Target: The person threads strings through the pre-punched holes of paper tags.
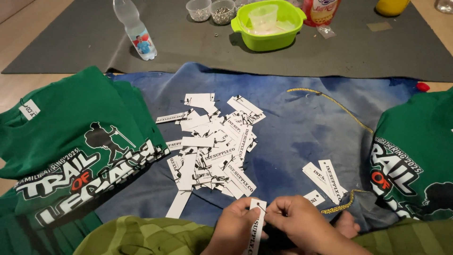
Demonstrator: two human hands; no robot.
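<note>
My left hand (233, 226) and my right hand (297, 222) are together at the bottom centre, both pinching one white paper tag (257, 222) with black print. The right fingers sit at the tag's top end, where a thin black string shows. Just beyond my hands lies a large loose pile of the same white tags (212, 146) on a blue cloth (292, 127). Three more tags (325, 182) lie to the right of my hands.
Green printed shirts lie at the left (71, 146) and right (415, 160). A yellow cord (330, 101) crosses the cloth. On the grey mat (358, 52) behind stand a plastic bottle (136, 28), a green tub (269, 23) and small clear cups (210, 10).
</note>
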